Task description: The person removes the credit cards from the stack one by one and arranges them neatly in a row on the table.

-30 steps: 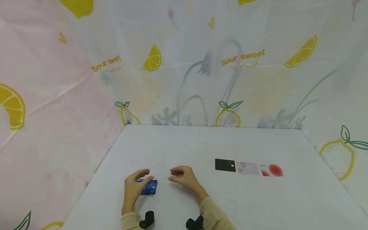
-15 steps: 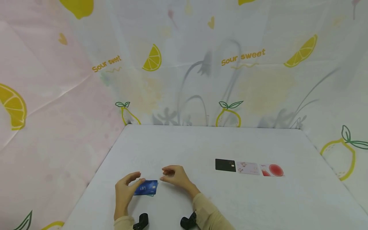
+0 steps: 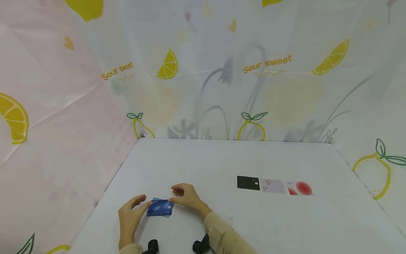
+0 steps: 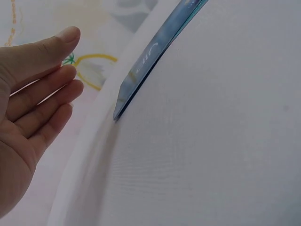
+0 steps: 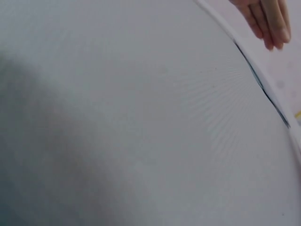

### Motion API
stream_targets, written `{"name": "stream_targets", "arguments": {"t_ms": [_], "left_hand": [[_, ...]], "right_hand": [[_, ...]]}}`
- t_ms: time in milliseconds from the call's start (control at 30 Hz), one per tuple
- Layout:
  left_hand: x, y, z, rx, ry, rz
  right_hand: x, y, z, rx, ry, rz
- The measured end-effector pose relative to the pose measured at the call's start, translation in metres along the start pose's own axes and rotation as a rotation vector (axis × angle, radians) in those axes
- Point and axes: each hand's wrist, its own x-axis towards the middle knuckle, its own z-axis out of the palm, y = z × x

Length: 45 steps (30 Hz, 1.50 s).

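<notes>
A dark blue card with "VIP" lettering (image 3: 159, 209) lies on the white table, over a lighter teal card (image 3: 166, 216) whose edges peek out. At the left of these cards is my left hand (image 3: 130, 216), thumb near the upper left corner. The left wrist view shows that hand's fingers (image 4: 51, 84) loosely extended and apart from the blue card (image 4: 148, 59). My right hand (image 3: 188, 198) hovers at the upper right corner, fingers loosely bent, its thumb tip by the card; whether it touches is unclear. Only the cards' thin edge (image 5: 261, 84) shows in the right wrist view.
Farther right, a black card (image 3: 248, 183), a pale pink card (image 3: 273, 186) and a white card with red circles (image 3: 299, 188) lie in a row. Behind the table (image 3: 203, 155) hangs a lemon-print cloth (image 3: 203, 88).
My left hand has drawn back leftward, uncovering more of the blue card. My right hand has moved left to the cards' upper right corner.
</notes>
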Motion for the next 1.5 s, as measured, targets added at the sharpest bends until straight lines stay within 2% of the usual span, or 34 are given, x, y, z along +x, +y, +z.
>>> {"name": "stream_targets", "arguments": {"t_ms": [233, 433, 667, 733, 833, 1000, 1300, 1500], "left_hand": [[-0.001, -0.002, -0.006, 0.056, 0.021, 0.055], [-0.002, -0.003, -0.008, 0.062, 0.026, 0.049], [0.000, -0.009, -0.007, 0.085, 0.046, 0.082], [0.001, -0.010, -0.006, 0.085, 0.017, 0.070], [0.002, -0.012, -0.006, 0.098, -0.065, 0.016], [0.003, -0.012, -0.007, 0.143, -0.183, -0.050], [0.004, -0.012, -0.011, 0.188, -0.312, -0.053], [0.005, -0.014, -0.009, 0.171, -0.328, 0.005]], "right_hand": [[0.001, 0.001, 0.006, -0.101, 0.007, -0.061], [0.002, -0.001, 0.010, -0.160, -0.013, -0.046], [0.004, -0.009, 0.013, -0.326, -0.096, -0.012], [0.004, -0.010, 0.015, -0.396, -0.124, -0.009], [0.003, -0.010, 0.018, -0.500, -0.158, -0.003], [0.001, -0.013, 0.024, -0.579, -0.170, 0.017], [0.000, -0.015, 0.027, -0.587, -0.153, 0.015], [-0.001, -0.016, 0.026, -0.578, -0.169, 0.022]]}}
